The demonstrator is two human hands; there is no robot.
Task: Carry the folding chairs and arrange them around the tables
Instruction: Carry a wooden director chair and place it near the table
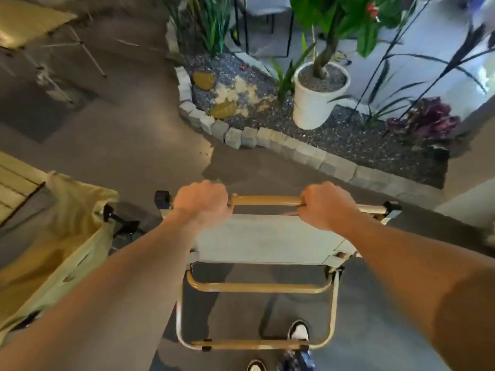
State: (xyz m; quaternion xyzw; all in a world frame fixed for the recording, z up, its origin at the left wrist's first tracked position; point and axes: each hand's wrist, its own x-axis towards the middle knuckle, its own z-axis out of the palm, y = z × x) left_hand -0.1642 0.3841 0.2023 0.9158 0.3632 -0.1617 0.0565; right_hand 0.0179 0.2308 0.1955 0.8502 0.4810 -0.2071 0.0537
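A folded folding chair (265, 242) with a tan metal frame and a pale grey-green fabric panel hangs in front of me above the grey floor. My left hand (203, 202) grips its top tube on the left. My right hand (325, 206) grips the same tube on the right. Both fists are closed around the tube. A second chair with yellow-green fabric (61, 236) stands at my lower left. A light wooden folding table (29, 25) on thin legs stands at the far upper left. The slatted edge of another table (16, 188) shows at the left border.
A gravel planter bed edged with grey stone blocks (270, 140) curves across the floor ahead. It holds a white pot (316, 103) with a tree, green plants and a purple plant (426, 119). My shoes (297, 332) show below the chair. Open grey floor lies ahead to the left.
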